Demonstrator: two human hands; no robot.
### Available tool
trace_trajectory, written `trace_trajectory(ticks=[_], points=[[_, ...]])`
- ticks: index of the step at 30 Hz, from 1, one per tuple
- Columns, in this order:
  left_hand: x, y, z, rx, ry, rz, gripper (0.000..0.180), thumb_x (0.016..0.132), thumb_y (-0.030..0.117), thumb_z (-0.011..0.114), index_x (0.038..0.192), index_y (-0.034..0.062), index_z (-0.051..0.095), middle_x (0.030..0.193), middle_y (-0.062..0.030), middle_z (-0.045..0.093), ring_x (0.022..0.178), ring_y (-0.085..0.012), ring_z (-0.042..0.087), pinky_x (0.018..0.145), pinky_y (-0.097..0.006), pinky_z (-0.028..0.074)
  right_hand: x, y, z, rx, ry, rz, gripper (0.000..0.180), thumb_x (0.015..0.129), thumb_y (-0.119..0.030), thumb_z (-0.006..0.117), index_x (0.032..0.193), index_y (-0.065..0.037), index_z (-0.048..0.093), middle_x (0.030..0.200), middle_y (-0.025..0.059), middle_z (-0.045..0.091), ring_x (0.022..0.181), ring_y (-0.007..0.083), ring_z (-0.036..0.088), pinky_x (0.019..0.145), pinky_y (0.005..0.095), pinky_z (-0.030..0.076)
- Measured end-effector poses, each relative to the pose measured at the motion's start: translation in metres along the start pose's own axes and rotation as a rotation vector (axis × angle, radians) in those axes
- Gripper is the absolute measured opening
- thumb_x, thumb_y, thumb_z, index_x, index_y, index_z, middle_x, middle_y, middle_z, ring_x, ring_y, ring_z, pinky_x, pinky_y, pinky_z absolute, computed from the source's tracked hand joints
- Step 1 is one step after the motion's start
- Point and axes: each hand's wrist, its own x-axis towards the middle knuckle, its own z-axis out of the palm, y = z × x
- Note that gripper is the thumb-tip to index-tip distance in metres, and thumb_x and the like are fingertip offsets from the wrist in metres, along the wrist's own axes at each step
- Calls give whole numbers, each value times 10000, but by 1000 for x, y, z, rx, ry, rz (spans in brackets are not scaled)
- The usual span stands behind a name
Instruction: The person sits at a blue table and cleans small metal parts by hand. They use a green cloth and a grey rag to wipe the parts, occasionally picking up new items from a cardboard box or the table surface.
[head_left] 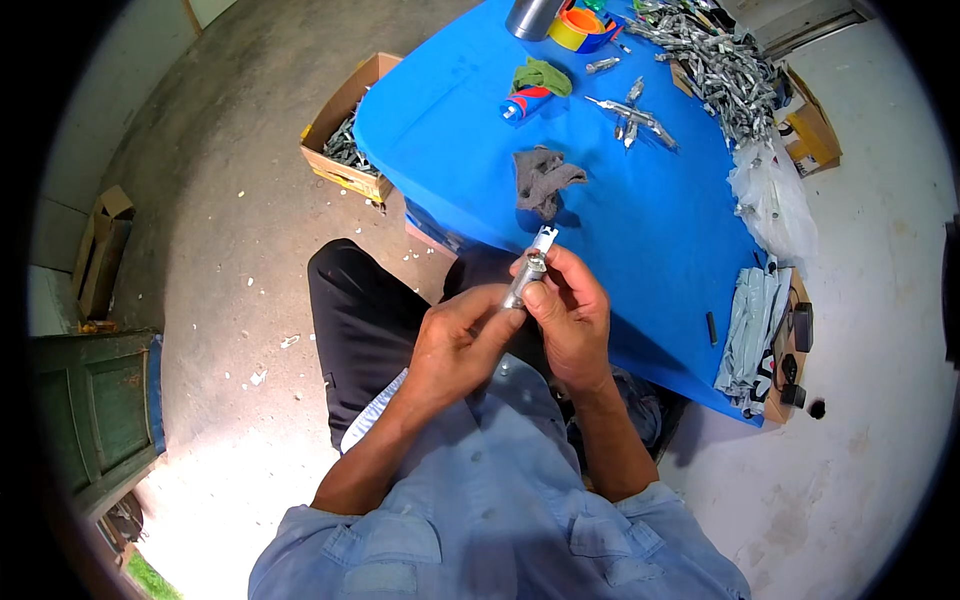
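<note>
Both hands hold one small silver metal part with a white tip, just in front of my chest and above my lap. My left hand grips its lower end from the left. My right hand pinches its upper end between thumb and fingers. The part points up toward the near edge of the blue table. A crumpled grey rag lies on the table just beyond the part.
On the table lie several loose silver parts, a big heap of them, a green cloth, a tube, tape rolls and a clear plastic bag. A cardboard box of parts stands on the floor at left.
</note>
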Motion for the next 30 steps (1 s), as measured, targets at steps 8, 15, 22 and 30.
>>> trace_trajectory(ticks=[8,15,22,30], points=[[-11,6,4,215,-58,10,176,1001,103,723,1128,-16,698,893,-89,698,821,-143,661,737,-304,524,3,-12,3,141,-66,24,414,991,14,646,1396,56,567,1194,111,679,1086,183,661,955,335,551],[-14,-1,3,52,-69,-89,184,1034,102,689,1154,-38,684,962,-73,742,897,-120,687,793,-287,553,3,-15,-2,93,-116,83,339,999,-12,672,1328,38,610,1183,136,711,1080,195,691,939,355,586],[-12,-2,-3,68,-111,-102,203,1041,114,686,1169,-44,686,957,-73,757,905,-114,709,808,-279,572,1,-15,1,37,-78,87,303,1007,-30,676,1294,43,617,1178,139,715,1063,202,710,950,365,597],[-12,-2,-3,70,-127,-103,195,1053,99,663,1181,-46,680,973,-68,754,899,-116,716,806,-277,581,-1,-12,1,-11,-70,64,351,1004,-23,670,1336,54,586,1235,153,699,1069,203,712,957,353,596]])
